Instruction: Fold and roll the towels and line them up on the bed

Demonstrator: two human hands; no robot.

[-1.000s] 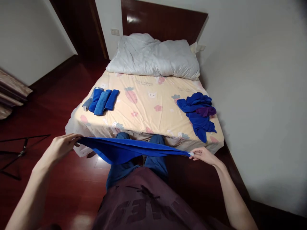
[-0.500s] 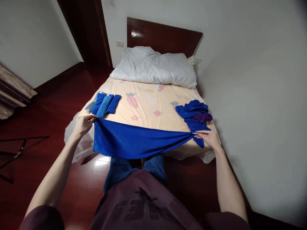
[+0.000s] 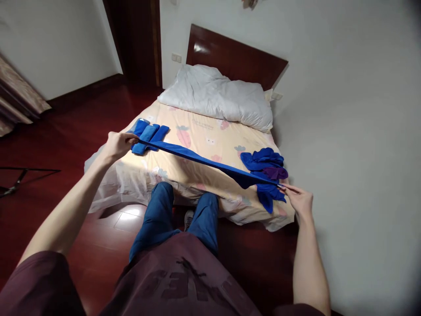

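A blue towel (image 3: pixel 197 159) is stretched between my two hands above the near part of the bed, seen almost edge-on as a narrow band. My left hand (image 3: pixel 121 145) pinches its left end, close to several folded blue towels (image 3: pixel 144 137) lying on the bed's left side. At the other end, my right hand (image 3: pixel 298 199) pinches the opposite corner with fingers closed. Just behind the right end lies a crumpled pile of blue cloths (image 3: pixel 263 159), with a purple cloth (image 3: pixel 275 173) among them.
The bed's patterned sheet (image 3: pixel 184 175) hangs over the front edge by my knees. A white quilt (image 3: pixel 213 94) is bunched at the dark wooden headboard (image 3: pixel 237 55). A wall (image 3: pixel 362 153) runs along the right. A thin black stand (image 3: pixel 23 175) is on the floor at left.
The towel, which hung down as a broad sheet, has swung up away from me into a thin taut band. My left hand has risen, and both hands are further apart.
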